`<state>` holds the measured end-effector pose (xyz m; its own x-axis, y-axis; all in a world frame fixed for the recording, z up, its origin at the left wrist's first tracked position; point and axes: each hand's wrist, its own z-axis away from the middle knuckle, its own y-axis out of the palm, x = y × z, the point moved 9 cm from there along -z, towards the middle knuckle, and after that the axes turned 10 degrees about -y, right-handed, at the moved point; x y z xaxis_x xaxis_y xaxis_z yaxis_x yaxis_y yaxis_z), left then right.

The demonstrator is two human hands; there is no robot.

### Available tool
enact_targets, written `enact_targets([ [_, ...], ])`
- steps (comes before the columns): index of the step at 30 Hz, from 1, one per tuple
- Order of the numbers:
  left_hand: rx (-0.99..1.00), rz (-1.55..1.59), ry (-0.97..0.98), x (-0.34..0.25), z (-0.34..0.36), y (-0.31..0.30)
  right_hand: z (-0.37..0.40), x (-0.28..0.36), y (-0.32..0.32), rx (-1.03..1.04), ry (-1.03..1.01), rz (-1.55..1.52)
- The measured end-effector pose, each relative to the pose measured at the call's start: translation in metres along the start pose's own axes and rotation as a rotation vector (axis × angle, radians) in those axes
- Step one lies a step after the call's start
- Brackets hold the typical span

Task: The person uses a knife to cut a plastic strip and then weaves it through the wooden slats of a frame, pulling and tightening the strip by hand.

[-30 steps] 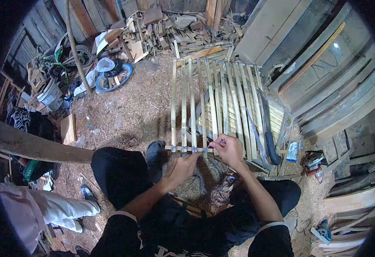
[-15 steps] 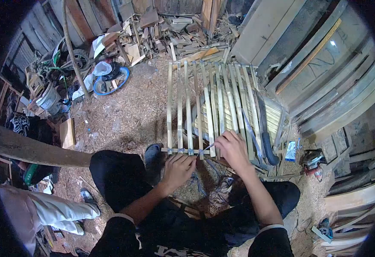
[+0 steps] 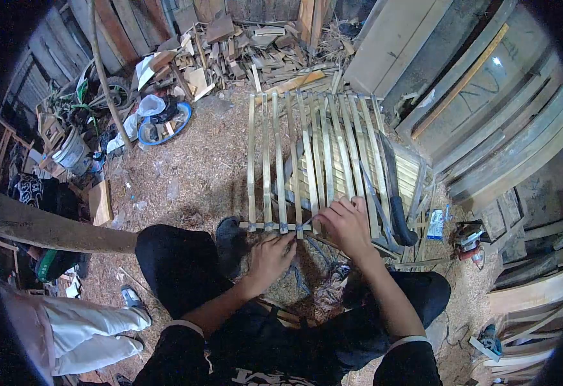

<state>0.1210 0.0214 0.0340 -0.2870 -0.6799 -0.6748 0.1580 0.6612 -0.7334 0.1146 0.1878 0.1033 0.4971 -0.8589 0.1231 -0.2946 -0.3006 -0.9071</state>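
1. Head view: the right hand [image 3: 346,226] pinches a thin strip [image 3: 309,220] that runs leftward to a slat [image 3: 294,167] at the crossbar [image 3: 276,227].
2. The left hand [image 3: 270,260] curls nearer the slat's end; its hold cannot be told.
3. The slat stretches lengthwise away, across the crossbar.

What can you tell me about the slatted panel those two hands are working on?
The slatted panel is a row of long, narrow, pale strips, wood or bamboo by the look, stretching toward the scrap-wood pile. A thin crossbar spans the left strips' near ends, with dark bluish bindings there. Behind its right side another slatted surface shows. The right hand pinches a strand at the near end; the left hand is beside the crossbar, its exact contact unclear.
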Motion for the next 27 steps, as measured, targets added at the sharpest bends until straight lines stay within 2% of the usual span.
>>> enact_targets([
  [2,0.035,-0.021,-0.052,-0.001,-0.001,0.002,-0.003,0.004,0.0,-0.02,-0.025,-0.075],
  [4,0.227,-0.015,-0.259,0.005,-0.001,0.009,-0.003,0.005,0.002,-0.003,-0.019,-0.08],
  [5,0.225,-0.015,-0.259,0.008,-0.001,0.011,-0.003,0.004,0.004,0.015,-0.012,-0.083],
  [7,0.162,0.224,-0.198,0.013,0.001,0.017,-0.002,0.004,0.007,0.011,-0.015,-0.081],
  [11,0.097,0.354,-0.148,0.016,0.008,0.026,-0.001,0.006,0.007,-0.01,-0.017,-0.098],
  [13,0.269,0.599,-0.318,0.017,0.014,0.041,0.0,0.007,0.006,0.005,-0.01,-0.094],
  [14,0.27,0.599,-0.318,0.013,0.014,0.039,0.0,0.008,0.006,0.018,-0.004,-0.092],
  [16,0.467,0.911,-0.534,0.016,0.022,0.057,0.002,0.008,0.009,0.037,0.009,-0.105],
  [22,0.484,1.28,-0.713,0.015,0.026,0.068,0.007,0.008,0.022,0.082,0.009,-0.074],
  [25,0.494,1.454,-0.719,0.013,0.026,0.072,0.006,0.007,0.022,0.072,0.034,-0.145],
  [27,0.502,1.451,-0.725,0.014,0.026,0.073,0.005,0.007,0.023,0.088,0.033,-0.132],
])
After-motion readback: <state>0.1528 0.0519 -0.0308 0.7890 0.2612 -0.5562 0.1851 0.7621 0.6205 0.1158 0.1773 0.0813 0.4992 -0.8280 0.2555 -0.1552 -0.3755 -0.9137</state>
